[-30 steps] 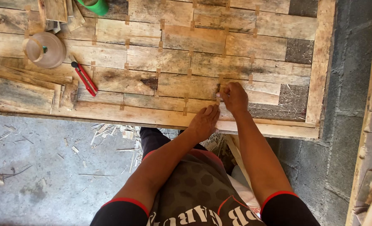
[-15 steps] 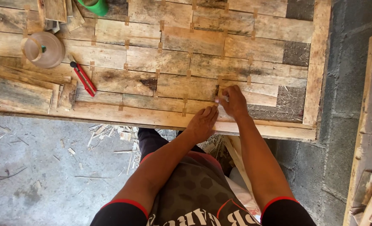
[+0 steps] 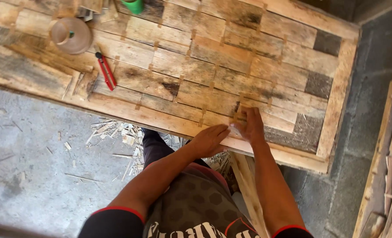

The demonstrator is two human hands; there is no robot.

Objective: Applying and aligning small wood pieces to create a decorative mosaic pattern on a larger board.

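I have both hands at the near edge of the table (image 3: 337, 105), toward its right end. My left hand (image 3: 210, 140) lies flat and open, palm down on the wooden panel (image 3: 213, 66), gripping nothing. My right hand (image 3: 250, 125) is just beside it, fingers curled down onto a joint between boards; whether it pinches anything I cannot tell. A red utility knife (image 3: 105, 70) and a roll of tape (image 3: 70, 35) lie well apart, near the left end.

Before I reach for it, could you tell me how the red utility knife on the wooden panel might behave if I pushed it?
The red utility knife lies flat and long on the rough wooden panel, so it would probably slide or pivot rather than roll. It looks slim, so likely light and stiff. Whether its blade is out cannot be told.
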